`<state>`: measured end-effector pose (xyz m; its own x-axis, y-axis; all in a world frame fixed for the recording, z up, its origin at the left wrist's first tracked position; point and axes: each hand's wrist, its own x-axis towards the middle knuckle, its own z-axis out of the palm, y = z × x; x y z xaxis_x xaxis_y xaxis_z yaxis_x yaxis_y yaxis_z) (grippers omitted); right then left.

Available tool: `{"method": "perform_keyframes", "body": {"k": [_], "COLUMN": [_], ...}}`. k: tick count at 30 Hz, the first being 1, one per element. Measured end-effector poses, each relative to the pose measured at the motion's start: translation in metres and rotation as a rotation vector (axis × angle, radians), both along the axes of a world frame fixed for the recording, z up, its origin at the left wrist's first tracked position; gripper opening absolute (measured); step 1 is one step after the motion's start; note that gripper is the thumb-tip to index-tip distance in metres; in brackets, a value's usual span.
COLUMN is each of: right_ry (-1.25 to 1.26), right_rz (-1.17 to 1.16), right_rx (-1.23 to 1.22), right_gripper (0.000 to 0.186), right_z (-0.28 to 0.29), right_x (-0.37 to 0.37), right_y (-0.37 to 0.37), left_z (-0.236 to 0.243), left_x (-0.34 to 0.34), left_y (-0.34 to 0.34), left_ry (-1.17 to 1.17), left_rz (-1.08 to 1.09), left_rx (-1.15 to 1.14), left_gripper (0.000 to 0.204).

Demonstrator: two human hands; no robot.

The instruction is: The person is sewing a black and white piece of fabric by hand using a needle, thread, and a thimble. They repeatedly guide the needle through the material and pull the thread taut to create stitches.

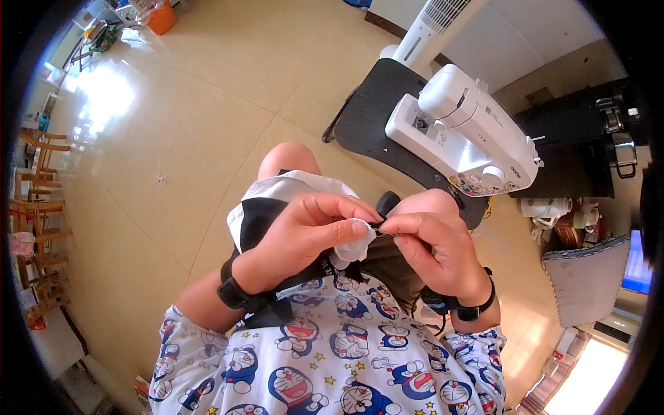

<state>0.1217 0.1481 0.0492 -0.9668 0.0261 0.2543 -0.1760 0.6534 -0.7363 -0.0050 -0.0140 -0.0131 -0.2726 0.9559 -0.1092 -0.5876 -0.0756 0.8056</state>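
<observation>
My left hand [311, 235] is closed on a bunched piece of white fabric [349, 249] with a dark edge or strip at its top, held above my lap. My right hand [432, 252] is closed in a pinch right at that edge, close to my left fingertips; what is between its fingers is too small to make out. A larger white and black cloth [266, 211] lies across my thighs, under and beyond my left hand.
A white sewing machine [470, 138] stands on a black table [363, 117] ahead to the right, with a white tower fan [429, 34] behind it. A dark cabinet [570, 166] and padded cushion [581, 277] are at right, wooden chairs [41, 207] at left, an orange bucket [159, 17] far back.
</observation>
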Motion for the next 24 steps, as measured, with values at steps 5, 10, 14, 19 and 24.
{"method": "perform_keyframes", "body": {"k": [5,10,14,19,24], "right_ry": [-0.016,-0.023,-0.029,-0.023,-0.05], "right_rz": [-0.023,-0.027,-0.049,-0.024,-0.014], "right_rx": [-0.005,0.015,0.026,0.036,0.012], "right_gripper": [0.02,0.021,0.021,0.019,0.017], "right_z": [0.0017,0.0045,0.0064,0.0065,0.0084], "right_x": [0.0029,0.0035,0.0044,0.0031,0.003], "right_y": [-0.0014,-0.0025,-0.0046,-0.0033,-0.0023], "left_z": [0.0024,0.001,0.0024,0.0007,-0.0003], "left_x": [0.0015,0.002,0.0024,0.0026,0.0033], "left_y": [0.0004,-0.0003,-0.0007,-0.0005,-0.0008], "left_ry": [-0.004,0.004,-0.003,0.001,-0.007], "left_rz": [0.024,0.026,0.036,0.034,0.038], "left_rx": [0.008,0.004,-0.011,0.009,0.015], "left_gripper": [0.015,0.014,0.013,0.013,0.013]}}
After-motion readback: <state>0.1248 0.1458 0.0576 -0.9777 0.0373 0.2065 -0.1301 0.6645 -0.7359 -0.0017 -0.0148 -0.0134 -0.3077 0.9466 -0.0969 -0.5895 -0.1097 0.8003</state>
